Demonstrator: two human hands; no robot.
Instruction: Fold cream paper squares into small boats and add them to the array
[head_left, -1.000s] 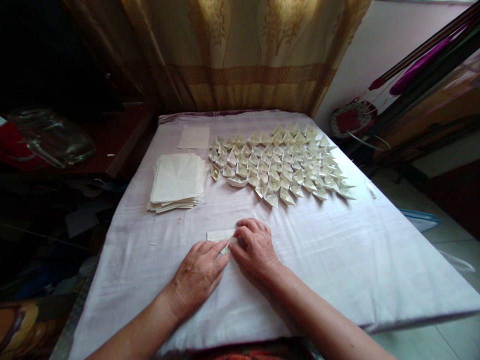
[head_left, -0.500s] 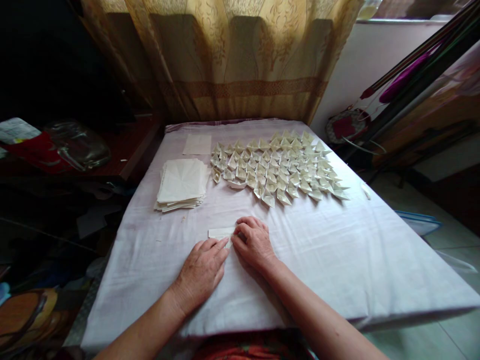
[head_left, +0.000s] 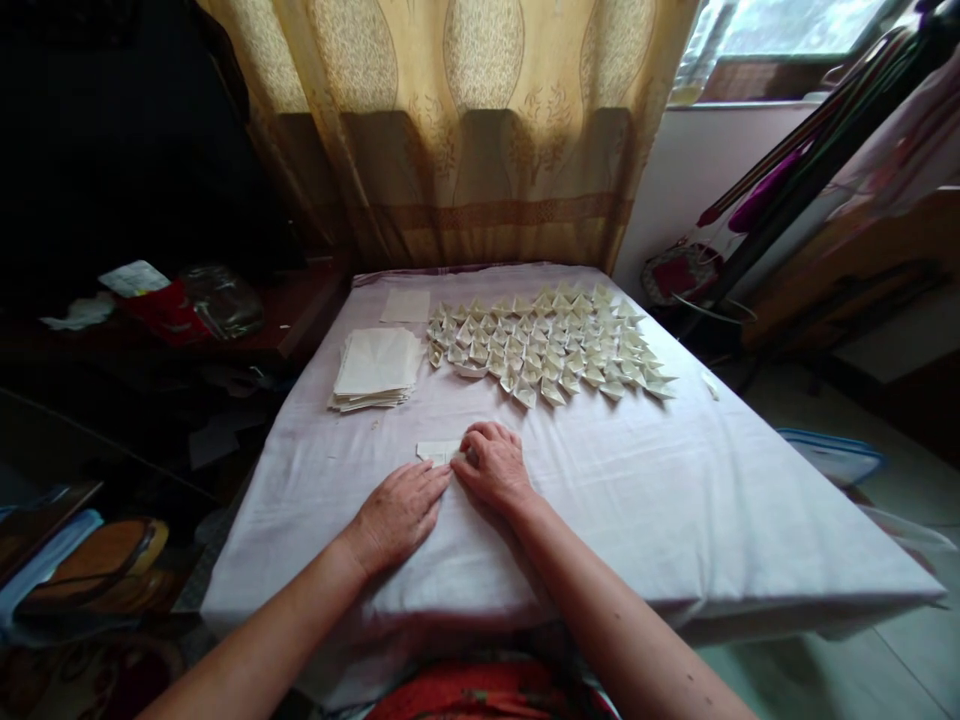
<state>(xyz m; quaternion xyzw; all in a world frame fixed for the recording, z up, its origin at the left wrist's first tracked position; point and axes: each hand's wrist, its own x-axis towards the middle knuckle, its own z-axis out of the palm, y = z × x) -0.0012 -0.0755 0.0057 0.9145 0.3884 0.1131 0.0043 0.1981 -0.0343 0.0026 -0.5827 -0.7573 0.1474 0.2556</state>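
Note:
A small folded strip of pale paper [head_left: 436, 452] lies on the cloth in front of me, with its lower left corner slanted. My left hand [head_left: 397, 510] presses its fingertips together on the strip's near edge. Over the right end of the strip, my right hand [head_left: 493, 465] has its fingers curled, hiding that part. Both sets of fingertips nearly meet. Beyond them stands a stack of square paper sheets [head_left: 377, 365]. To its right sit rows of folded paper boats [head_left: 551, 345], pointed at their ends.
A white cloth [head_left: 600, 520] covers the table. A single sheet [head_left: 406, 306] lies behind the stack. At the right edge is a small white object [head_left: 710, 386]. A patterned curtain [head_left: 487, 190] hangs behind, and a dark cabinet [head_left: 307, 310] with a glass jar [head_left: 225, 300] stands left.
The view has tilted up and shifted left. The strip's lower left corner, square before, is now slanted. Both hands remain at the paper.

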